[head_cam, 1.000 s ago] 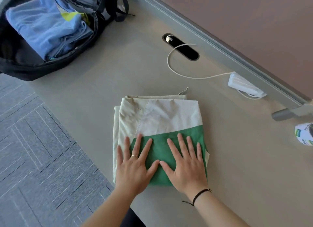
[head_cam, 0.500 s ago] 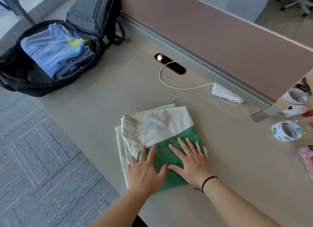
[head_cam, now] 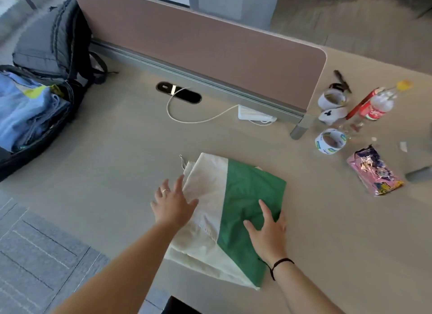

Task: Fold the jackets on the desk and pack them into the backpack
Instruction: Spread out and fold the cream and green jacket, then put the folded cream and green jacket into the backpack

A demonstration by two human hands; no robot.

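Folded cream-and-green jacket (head_cam: 230,210) lies flat on beige desk (head_cam: 117,150). Left hand (head_cam: 174,202) at jacket's cream edge, fingers spread, ring on one finger. Right hand (head_cam: 268,231) flat on green part, fingers straight, black band at wrist. Open black backpack (head_cam: 58,63) at desk's far left, blue folded jacket (head_cam: 25,110) inside. White cable (head_cam: 187,117) runs from desk slot to white adapter (head_cam: 254,114) by divider panel (head_cam: 198,44). Right side: tape roll (head_cam: 330,141), pink snack packet (head_cam: 374,172), cola bottle (head_cam: 376,105).
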